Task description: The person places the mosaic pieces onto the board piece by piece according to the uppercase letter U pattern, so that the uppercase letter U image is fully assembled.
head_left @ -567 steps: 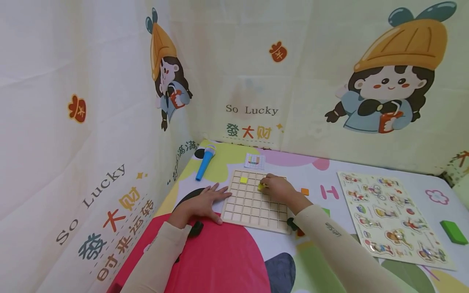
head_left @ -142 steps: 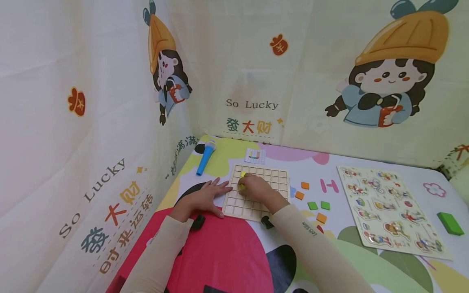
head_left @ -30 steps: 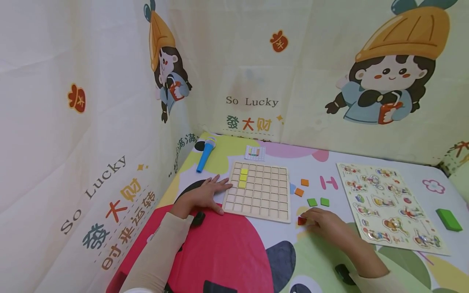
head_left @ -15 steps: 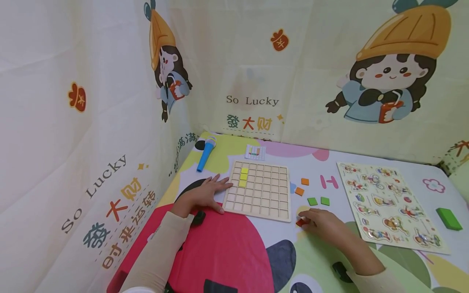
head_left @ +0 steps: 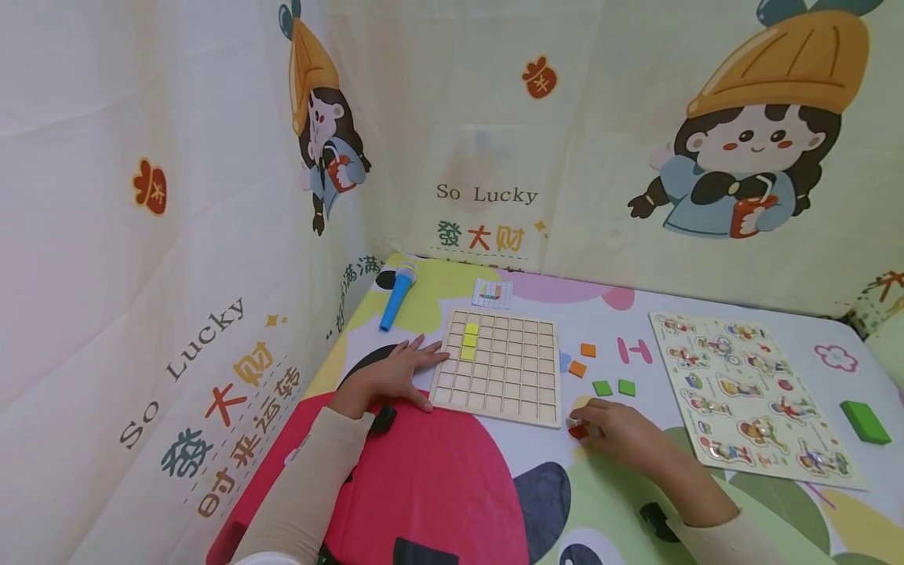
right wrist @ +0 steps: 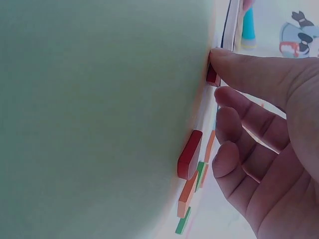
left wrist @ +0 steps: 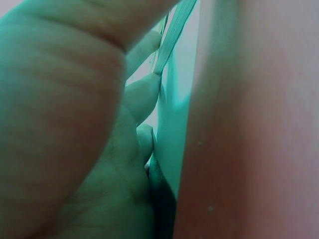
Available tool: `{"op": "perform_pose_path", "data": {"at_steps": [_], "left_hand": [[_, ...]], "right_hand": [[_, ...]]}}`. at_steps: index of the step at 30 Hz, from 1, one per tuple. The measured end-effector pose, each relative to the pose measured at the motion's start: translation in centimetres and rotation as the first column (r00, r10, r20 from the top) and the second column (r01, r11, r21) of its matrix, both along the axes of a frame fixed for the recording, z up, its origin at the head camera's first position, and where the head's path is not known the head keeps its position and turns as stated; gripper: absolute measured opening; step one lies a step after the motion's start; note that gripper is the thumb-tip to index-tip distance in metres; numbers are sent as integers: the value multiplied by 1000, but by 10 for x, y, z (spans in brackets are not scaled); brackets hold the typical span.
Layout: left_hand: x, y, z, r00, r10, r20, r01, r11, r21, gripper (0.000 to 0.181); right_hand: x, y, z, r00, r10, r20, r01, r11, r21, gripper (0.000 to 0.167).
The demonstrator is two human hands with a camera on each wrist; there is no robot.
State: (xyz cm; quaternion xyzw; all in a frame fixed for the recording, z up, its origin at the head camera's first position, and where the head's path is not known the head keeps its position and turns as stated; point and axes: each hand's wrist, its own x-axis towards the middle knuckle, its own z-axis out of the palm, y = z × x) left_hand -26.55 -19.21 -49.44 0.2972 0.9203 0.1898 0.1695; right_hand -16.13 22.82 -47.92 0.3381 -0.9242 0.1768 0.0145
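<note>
My left hand (head_left: 391, 379) rests with spread fingers along the left edge of a wooden grid board (head_left: 519, 362). Three yellow square tiles (head_left: 469, 342) lie in one column of the board's upper left. To the right of the board, my right hand (head_left: 623, 433) pinches a red tile (head_left: 577, 431) low over the table; the right wrist view has the thumb (right wrist: 239, 69) on this tile. A second red tile (right wrist: 189, 157) and an orange tile (right wrist: 187, 195) lie beside the curled fingers, the hand covering them in the head view.
Two orange tiles (head_left: 588, 350) and two green tiles (head_left: 603, 388) lie right of the board. A pattern card (head_left: 492, 293) and a blue toy microphone (head_left: 399, 298) are at the back. A figure puzzle board (head_left: 749, 396) and a green block (head_left: 865, 422) sit at the right.
Two yellow tiles have joined the first in its column. My right hand has left the board for the red tile, and lately drew slightly left with it. My left hand has stayed put.
</note>
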Motion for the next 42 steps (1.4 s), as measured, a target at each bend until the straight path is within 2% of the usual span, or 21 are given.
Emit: {"op": "perform_pose_path", "data": {"at_steps": [7,13,21,30,42], "left_hand": [[2,0,1,1000,5,2,-5,1000,8,104],[3,-1,1,1000,5,16,-5,1000,21,104],[2,0,2,1000,9,11,-10,1000,13,105],[2,1,2,1000,22,22,-23,1000,9,105],[2,-1,2,1000,17,21,-17,999,31,105]], "right_hand": [[-1,-2,1,1000,30,8,-31,999,29,32],[-1,-4,4,999,25,23,-26,998,55,30],[-3,-11,12,999,34,0,-34,998,57,27],[-14,-30,16,998,-3,58,0,999,53,28],[-40,-67,19,998,58,31,-58,998,17,24]]}}
